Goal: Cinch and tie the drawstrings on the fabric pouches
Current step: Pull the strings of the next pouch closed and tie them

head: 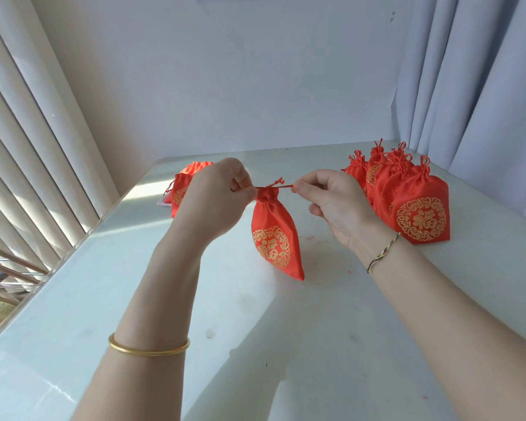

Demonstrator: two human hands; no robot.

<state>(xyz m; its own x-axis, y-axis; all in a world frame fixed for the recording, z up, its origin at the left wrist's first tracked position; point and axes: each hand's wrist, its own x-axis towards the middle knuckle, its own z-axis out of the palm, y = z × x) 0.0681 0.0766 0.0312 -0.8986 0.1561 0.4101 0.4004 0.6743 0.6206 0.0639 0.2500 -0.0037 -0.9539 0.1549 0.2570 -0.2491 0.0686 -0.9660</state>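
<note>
Fingertips (251, 192) of left hand (222, 196) are pinching one end of the red drawstring (281, 186) right against the gathered neck, w/ the other fingers curling in. Thumb and forefinger of right hand (331, 205) are pinching the opposite end just beside the neck, the rest of that hand curling loosely. Hands are pulling apart sideways, so the cord is running taut and level btwn them, prob to cinch the mouth or snug a knot. A small loop is sticking up over the neck, but I can't tell whether a knot is sitting there yet.

Pouch (274, 238) is hanging from the cord over the white table (286, 344), body slanting down toward the camera; whether its bottom corner is touching the top isn't clear. Holding it up is letting its own weight work against the pull, I'd judge. It's looking plump, but contents aren't showing.

On the right, tied pouches (419, 214) are standing upright in a cluster, necks closed, i.e. the done batch. Behind the left hand, more pouches (181, 189) are lying in a heap, prob waiting their turn
</note>
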